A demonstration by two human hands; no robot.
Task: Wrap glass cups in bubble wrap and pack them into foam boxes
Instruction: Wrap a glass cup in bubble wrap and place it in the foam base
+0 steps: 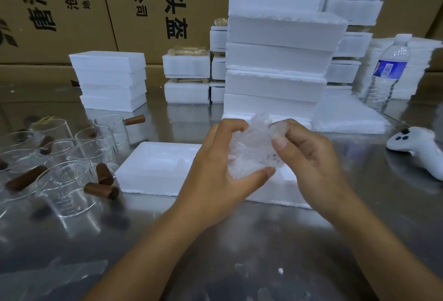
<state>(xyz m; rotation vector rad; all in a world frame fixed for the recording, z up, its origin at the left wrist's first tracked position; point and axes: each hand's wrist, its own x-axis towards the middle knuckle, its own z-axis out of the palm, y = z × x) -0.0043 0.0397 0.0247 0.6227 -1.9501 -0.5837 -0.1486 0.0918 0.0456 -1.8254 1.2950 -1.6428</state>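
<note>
Several bare glass cups [64, 181] with brown wooden handles [100, 190] crowd the left of the steel bench [239, 240], well apart from the hands. They look thin, slick and breakable, so are best taken round the body. Just right of them an open foam box [153, 169] lies flat, moulded hollows up. Above its right part the left hand [215, 171] cups a crumpled bubble wrap bundle [251, 154], fingers [229, 125] curled over the top and thumb beneath. A cup is probably inside, though the wrap hides it. The bundle seems light, soft and springy, and apt to unroll if released. The right hand [309, 157] pinches its right side, with the thumb pressing the wrap. Farther right are a water bottle [386, 75] and a white controller [417, 149].
</note>
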